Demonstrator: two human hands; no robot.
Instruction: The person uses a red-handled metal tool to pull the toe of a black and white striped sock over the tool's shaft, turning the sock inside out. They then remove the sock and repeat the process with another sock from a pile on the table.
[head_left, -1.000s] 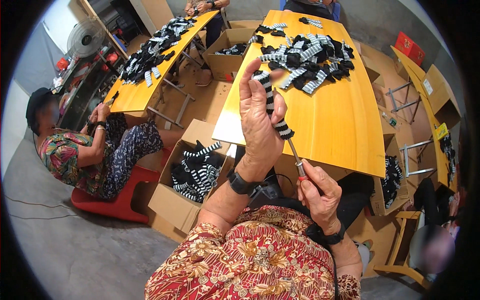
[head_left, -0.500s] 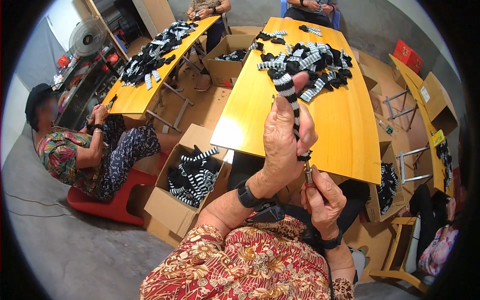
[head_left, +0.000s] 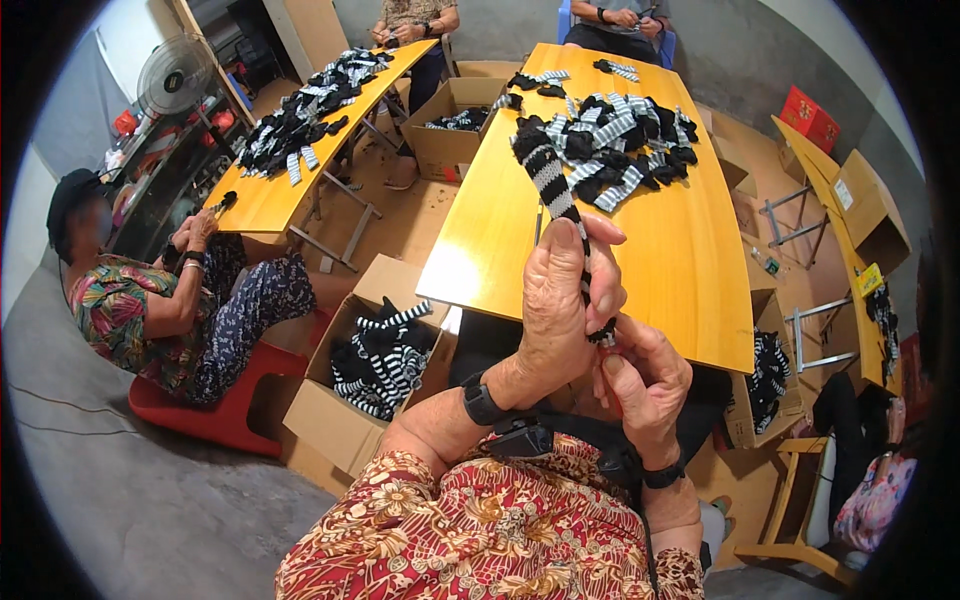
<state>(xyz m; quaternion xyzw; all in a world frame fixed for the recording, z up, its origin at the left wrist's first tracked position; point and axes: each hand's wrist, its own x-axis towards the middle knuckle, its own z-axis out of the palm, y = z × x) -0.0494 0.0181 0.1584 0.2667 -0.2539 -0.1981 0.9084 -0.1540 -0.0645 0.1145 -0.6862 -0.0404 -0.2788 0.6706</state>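
A narrow black-and-white striped knit sock (head_left: 546,178) is stretched upright in my left hand (head_left: 562,300), whose thumb and fingers close around its lower part. Its black end points up toward the table. Just below, my right hand (head_left: 648,385) meets the sock's lower end. It grips a slim tool with a red handle (head_left: 614,406); the fingers hide most of it, and its metal tip does not show clearly. Beyond my hands, a pile of similar striped and black knit socks (head_left: 615,135) lies on the yellow table (head_left: 680,270).
Cardboard boxes of striped knit pieces stand left (head_left: 318,425) and right (head_left: 740,405) of me. At the left, a person (head_left: 175,290) sits on a red chair (head_left: 215,410) by another table (head_left: 255,210). Two people sit at the far ends. A fan (head_left: 175,75) stands back left.
The sock's upper part now stretches out farther up and left, and the left thumb no longer presses beside its top. My right hand has risen against the lower end, covering the tool's metal shaft.
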